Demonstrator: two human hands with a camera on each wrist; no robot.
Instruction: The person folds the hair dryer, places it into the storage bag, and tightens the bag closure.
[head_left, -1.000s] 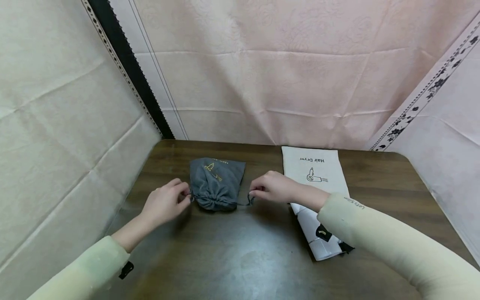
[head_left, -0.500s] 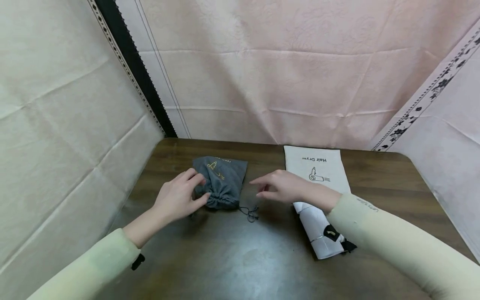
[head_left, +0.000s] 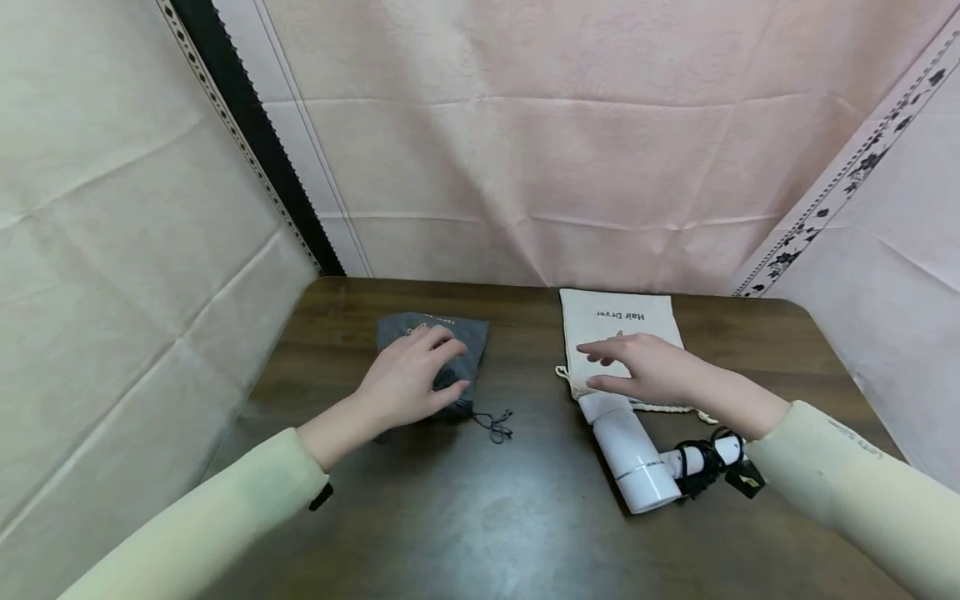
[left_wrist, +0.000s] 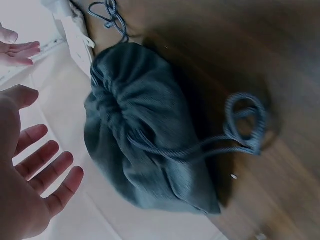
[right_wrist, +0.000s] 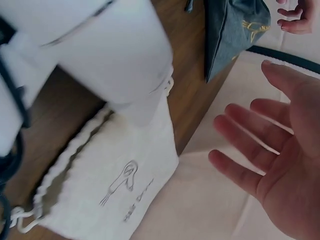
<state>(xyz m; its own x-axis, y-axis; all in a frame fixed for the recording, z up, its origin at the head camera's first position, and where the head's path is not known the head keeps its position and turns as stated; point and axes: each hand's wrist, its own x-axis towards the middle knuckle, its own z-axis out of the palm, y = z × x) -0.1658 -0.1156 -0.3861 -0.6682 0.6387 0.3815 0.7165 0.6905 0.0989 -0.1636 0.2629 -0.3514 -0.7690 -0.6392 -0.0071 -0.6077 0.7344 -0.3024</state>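
Note:
A dark grey drawstring pouch (head_left: 474, 333) lies on the left half of the table, its neck gathered tight. My left hand (head_left: 408, 375) hovers over it, fingers loosely spread and holding nothing; the left wrist view shows a gap between that hand (left_wrist: 35, 170) and the pouch (left_wrist: 150, 120). To the right, a white cloth pouch (head_left: 581, 333) printed "Hair Dryer" lies flat, its mouth facing me. Over it is my right hand (head_left: 652, 368), fingers extended and holding nothing. A white hair dryer (head_left: 630, 454) lies just in front, nozzle at the pouch's mouth.
A black cord (head_left: 701, 467) is wrapped around the dryer's handle, with a black tag (head_left: 745, 479). The grey pouch's looped drawstring (head_left: 497, 427) trails on the brown wooden table (head_left: 480, 517). Pale cloth (head_left: 525, 167) hangs behind and at both sides.
Both hands have let go of the grey pouch's drawstrings. The left hand has moved right over that pouch; the right hand has moved right over the white pouch, uncovering more of the dryer.

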